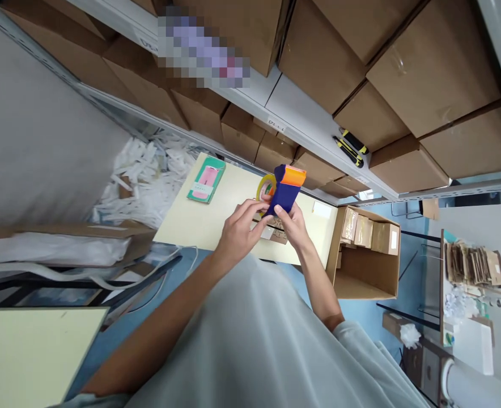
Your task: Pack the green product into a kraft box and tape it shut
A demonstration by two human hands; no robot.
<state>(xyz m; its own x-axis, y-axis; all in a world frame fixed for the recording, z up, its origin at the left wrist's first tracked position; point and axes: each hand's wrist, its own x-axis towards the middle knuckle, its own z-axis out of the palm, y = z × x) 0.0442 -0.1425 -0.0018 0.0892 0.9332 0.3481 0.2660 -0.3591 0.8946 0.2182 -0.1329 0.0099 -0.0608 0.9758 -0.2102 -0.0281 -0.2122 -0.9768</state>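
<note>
A blue and orange packing tape dispenser [288, 192] is held up over the pale table, with a yellow roll of tape [266, 186] at its left side. My right hand [293, 224] grips the lower part of the dispenser, thumb on its near face. From the left, my left hand [242, 225] closes its fingers and thumb at the dispenser's lower left edge, just under the roll. Behind and below the hands, a small brown cardboard box [277, 232] lies on the table, partly covered by them. A green box with a pink picture [207, 180] lies further left.
An open carton [365, 289] holding several small boxes stands at the table's [176, 218] right end. Above the table runs a shelf [304, 113] with cardboard boxes and two yellow-black utility knives [349, 151]. White paper scraps [135, 175] are heaped to the left.
</note>
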